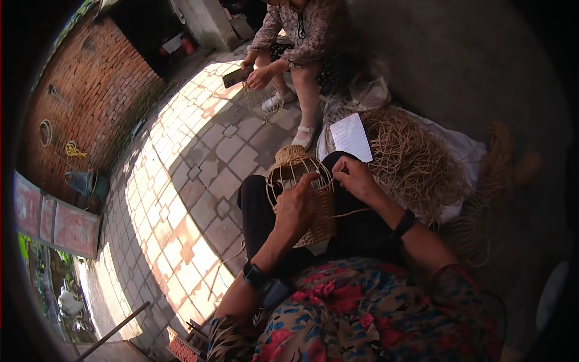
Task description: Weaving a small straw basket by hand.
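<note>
Leftward, brick wall [96,84]: rises beyond sunlit paving [175,157].
Co-worker [304,36]: seated, gripping a dark phone [234,78].
Left hand [294,208]: over the basket's near left part, index finger stretched forward, others curled; their hold cannot be told.
Basket [321,220]: on the lap between the knees, woven cap pointing away from the wearer, long axis slanting slightly left.
Right hand [358,179]: beside the ribs, fingertips bunched; cannot tell whether they pinch a strand.
Cord pile [416,163]: right, on white sheeting [469,151].
</note>
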`<state>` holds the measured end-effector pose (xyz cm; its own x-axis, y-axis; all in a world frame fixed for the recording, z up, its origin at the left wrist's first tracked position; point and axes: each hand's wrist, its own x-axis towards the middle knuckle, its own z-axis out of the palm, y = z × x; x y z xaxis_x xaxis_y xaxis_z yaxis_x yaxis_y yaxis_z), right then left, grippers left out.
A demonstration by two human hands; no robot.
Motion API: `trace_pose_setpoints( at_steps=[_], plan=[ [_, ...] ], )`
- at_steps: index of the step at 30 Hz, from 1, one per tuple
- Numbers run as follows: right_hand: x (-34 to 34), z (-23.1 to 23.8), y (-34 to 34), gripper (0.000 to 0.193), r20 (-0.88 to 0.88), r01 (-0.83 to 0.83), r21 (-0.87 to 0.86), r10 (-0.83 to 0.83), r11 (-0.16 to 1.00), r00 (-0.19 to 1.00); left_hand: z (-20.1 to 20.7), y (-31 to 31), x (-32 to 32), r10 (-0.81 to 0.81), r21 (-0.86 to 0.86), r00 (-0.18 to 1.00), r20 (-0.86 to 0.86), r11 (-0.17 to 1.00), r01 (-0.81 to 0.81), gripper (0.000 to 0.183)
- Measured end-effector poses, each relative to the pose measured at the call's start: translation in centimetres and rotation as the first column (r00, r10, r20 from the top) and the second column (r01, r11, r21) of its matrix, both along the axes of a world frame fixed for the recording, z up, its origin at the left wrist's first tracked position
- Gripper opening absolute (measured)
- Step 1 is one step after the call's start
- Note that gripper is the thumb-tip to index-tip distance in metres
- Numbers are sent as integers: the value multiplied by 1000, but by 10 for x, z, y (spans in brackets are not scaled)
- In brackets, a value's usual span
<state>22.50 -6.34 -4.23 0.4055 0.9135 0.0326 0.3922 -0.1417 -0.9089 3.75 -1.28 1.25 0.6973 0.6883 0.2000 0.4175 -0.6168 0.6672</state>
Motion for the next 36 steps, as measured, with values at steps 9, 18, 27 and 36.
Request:
trace_pose_setpoints(
  at_steps=[9,18,27,36],
  plan=[
    [-20,-20,42,29,407,-99,180,18,979,913,-10,12,0,187,-246,976,111,957,-155,30],
    [-32,21,0,38,-182,-83,88,98,993,978,-34,30,-38,283,-528,935,215,839,-132,18],
    [-9,0,-19,10,140,-150,99,136,984,981,-11,17,-31,202,-44,976,86,979,-199,16],
    [2,5,2,12,-145,-81,-139,61,987,988,6,10,7,9,22,999,-47,1000,-8,24]
  ],
)
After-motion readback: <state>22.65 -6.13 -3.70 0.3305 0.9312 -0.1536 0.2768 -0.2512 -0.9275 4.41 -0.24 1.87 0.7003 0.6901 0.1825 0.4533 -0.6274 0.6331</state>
